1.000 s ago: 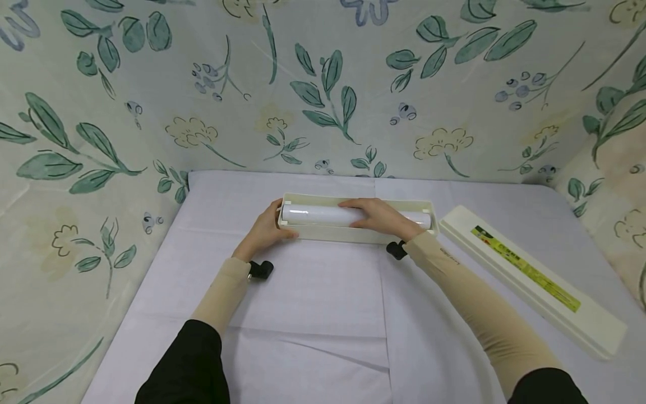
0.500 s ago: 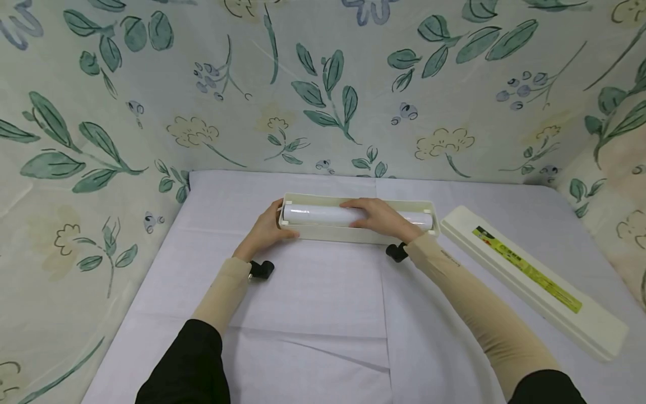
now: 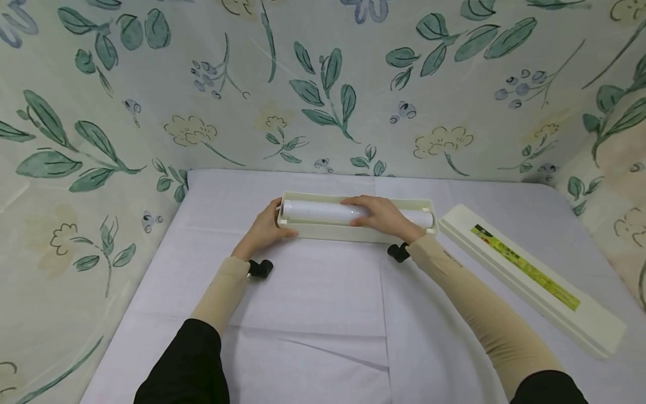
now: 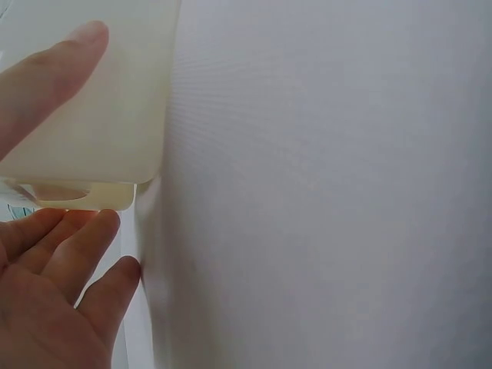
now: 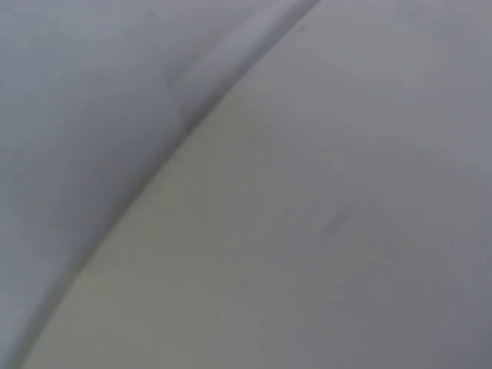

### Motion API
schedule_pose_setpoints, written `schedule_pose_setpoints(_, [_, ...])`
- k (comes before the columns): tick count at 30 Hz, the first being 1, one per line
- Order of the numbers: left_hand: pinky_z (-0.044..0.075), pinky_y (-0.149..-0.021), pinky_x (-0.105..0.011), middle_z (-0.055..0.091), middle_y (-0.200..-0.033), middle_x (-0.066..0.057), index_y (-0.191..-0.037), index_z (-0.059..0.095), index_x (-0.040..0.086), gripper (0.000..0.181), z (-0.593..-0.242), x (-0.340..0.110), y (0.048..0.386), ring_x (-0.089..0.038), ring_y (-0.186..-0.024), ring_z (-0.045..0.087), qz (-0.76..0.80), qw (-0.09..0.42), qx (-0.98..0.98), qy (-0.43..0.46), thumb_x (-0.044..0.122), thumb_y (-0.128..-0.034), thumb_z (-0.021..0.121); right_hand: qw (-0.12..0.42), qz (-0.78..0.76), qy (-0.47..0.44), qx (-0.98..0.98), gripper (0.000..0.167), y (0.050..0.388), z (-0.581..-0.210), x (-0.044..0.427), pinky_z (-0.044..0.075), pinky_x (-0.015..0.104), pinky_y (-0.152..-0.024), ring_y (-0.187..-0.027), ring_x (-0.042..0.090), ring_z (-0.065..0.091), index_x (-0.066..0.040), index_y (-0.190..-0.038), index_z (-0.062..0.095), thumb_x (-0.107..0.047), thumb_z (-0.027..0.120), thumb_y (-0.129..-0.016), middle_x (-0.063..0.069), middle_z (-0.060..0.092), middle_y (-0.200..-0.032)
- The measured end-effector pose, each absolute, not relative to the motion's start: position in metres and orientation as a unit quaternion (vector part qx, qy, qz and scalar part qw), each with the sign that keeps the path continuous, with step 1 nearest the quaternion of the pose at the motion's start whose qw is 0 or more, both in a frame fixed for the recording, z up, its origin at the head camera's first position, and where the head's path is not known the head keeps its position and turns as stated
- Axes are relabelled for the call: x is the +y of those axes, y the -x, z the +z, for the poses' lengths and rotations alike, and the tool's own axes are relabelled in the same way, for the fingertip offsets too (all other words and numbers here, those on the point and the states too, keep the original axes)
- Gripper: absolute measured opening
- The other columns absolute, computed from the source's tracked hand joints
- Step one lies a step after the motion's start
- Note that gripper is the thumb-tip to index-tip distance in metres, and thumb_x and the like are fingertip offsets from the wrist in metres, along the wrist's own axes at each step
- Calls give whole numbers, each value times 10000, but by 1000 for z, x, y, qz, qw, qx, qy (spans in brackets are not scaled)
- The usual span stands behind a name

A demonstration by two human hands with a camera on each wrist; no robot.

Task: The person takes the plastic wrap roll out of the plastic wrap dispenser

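Note:
In the head view, an off-white plastic-wrap box [image 3: 333, 233] lies lengthwise on the table with its top off. Inside it is a glossy white roll of plastic wrap [image 3: 313, 211]. My left hand [image 3: 263, 225] holds the box's left end, its thumb on the front wall and its fingers at the end; the left wrist view shows the thumb [image 4: 58, 77] flat on the box wall [image 4: 115, 131]. My right hand [image 3: 382, 216] grips the roll right of its middle, covering part of it. The right hand is outside the right wrist view, which is blurred.
The long off-white lid [image 3: 590, 322], with a yellow-green label [image 3: 525, 267], lies slanted to the right, close to the box's right end. White cloth [image 3: 313, 297] with fold creases covers the table. Leaf-patterned fabric [image 3: 328, 123] hangs behind and at the sides.
The bright glare along the roll has faded, and the right hand has shifted very slightly with the roll. The left hand, box and lid stay in place.

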State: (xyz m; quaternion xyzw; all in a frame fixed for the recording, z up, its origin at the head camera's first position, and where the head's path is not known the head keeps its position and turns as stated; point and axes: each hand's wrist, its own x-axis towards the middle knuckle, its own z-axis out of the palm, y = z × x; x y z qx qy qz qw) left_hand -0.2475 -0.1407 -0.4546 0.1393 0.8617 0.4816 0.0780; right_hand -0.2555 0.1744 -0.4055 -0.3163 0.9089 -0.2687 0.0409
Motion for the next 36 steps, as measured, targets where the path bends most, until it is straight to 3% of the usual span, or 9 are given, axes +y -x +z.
schedule_pose_setpoints(18, [353,-1031,-480,398,-1431,-182,-1495,200,31,999,-456,-141,249,-334,-1265,446,481,72,862,-143,165,-739,840,17,-262,330,907,553,254,-398,172,347,469,-1034,-1269,298,454,-158,-1373,534,-331,697,-874,87,522,-1374])
schedule_pose_setpoints(36, [352,-1031,-475,424,-1407,-187,-1491,211,40,985,-453,-140,246,-333,-1250,456,483,77,863,-131,143,-738,838,9,-229,334,914,547,251,-380,169,401,457,-986,-1204,275,516,-169,-1343,572,-281,749,-837,74,575,-1311])
